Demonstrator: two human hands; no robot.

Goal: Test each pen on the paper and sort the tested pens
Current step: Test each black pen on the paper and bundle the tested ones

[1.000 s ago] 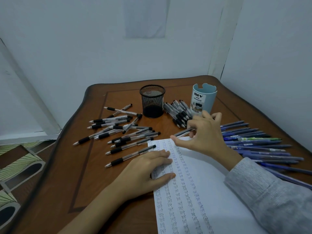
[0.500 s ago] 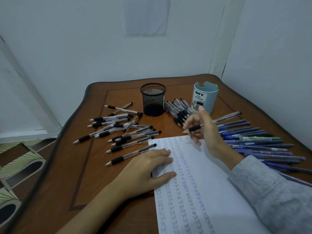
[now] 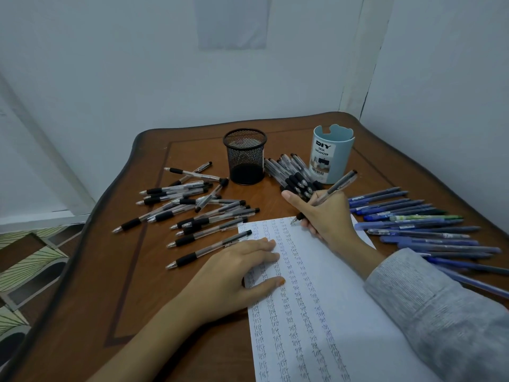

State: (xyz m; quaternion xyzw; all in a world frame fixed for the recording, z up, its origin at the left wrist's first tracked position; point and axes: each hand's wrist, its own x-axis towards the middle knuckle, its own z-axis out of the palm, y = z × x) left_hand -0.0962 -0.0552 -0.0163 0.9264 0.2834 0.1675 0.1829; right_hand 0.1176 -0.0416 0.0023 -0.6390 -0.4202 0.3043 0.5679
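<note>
Right hand grips a clear black-grip pen in writing hold, tip at the far edge of the paper. Left hand lies flat on the paper's left margin. Paper carries columns of "test". Loose black-grip pens lie left on the counter, blue pens right. Black mesh cup and blue organizer stand behind.

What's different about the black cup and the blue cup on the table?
The black cup is wire mesh you can see through; the blue cup has solid walls. The blue cup wears a label reading DIY Desk Organizer; the black cup has none. The black cup's rim is flat and round; the blue cup's rim has notches. Both stand upright on the table, and nothing sticks out of either.
</note>
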